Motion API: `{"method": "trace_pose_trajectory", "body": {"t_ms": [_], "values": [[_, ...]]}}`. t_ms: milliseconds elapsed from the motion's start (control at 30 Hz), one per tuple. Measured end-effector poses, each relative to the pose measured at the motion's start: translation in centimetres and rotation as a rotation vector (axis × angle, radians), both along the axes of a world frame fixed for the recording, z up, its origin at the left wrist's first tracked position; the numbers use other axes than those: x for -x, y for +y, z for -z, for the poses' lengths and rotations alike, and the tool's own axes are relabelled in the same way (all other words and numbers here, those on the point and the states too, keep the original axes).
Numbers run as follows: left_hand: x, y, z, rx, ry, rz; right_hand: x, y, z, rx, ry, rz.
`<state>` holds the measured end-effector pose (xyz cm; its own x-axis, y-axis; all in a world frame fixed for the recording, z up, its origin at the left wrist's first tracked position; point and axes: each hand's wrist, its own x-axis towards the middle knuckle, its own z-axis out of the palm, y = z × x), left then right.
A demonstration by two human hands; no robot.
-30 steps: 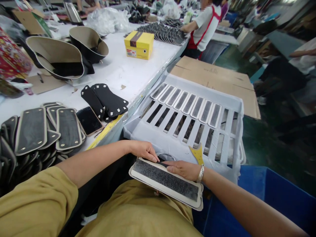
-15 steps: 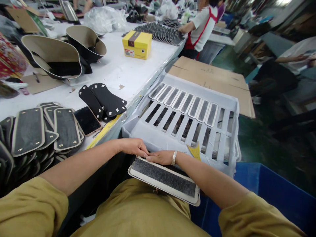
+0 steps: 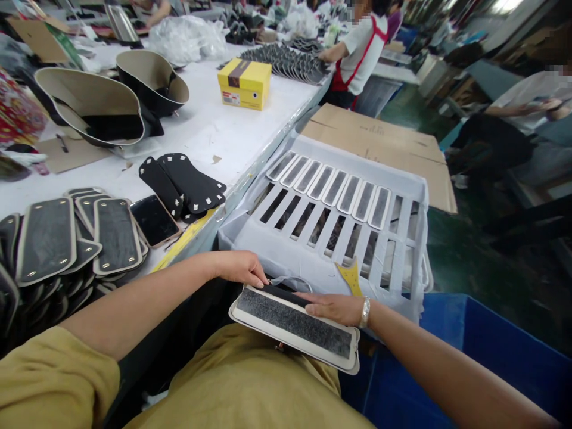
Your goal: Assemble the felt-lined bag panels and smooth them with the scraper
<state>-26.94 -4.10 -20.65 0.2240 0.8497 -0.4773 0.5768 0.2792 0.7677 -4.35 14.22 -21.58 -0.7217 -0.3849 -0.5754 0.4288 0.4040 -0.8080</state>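
Note:
Across my lap lies a long rectangular piece with cream edging and rounded corners, a dark fuzzy strip running down its middle. A narrow black strip runs along its far edge. My left hand pinches the left end of that black strip between thumb and fingertips. Farther right, my right hand has its thumb on the near side of the black strip and its fingers along the far side, closed lightly over it. The underside of the piece is hidden, with a small metal part showing at its near edge.
Ahead is a cloth-covered slatted rack with a row of similar panels and a yellow notched piece. The white table holds stacked panels, a phone and a yellow box. A blue bin stands right; co-workers sit beyond.
My right hand has slid right along the far edge, away from my left hand, uncovering the black strip. My left hand stays at the left end. The view has shifted slightly.

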Motion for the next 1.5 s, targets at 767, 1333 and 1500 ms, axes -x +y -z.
{"method": "trace_pose_trajectory", "body": {"t_ms": [767,1333,1500], "values": [[-3.4,1.9,0.2,0.107,0.137,-0.058,0.3,-1.2,-1.1,-0.237,0.083,0.117],[-11.3,0.2,-1.4,-0.606,0.392,0.017,-8.4,-0.7,0.2,-0.224,0.125,0.644],[-14.1,-0.2,-1.1,-0.673,0.480,0.090,-7.2,0.5,-0.4,-0.324,0.112,0.506]]}}
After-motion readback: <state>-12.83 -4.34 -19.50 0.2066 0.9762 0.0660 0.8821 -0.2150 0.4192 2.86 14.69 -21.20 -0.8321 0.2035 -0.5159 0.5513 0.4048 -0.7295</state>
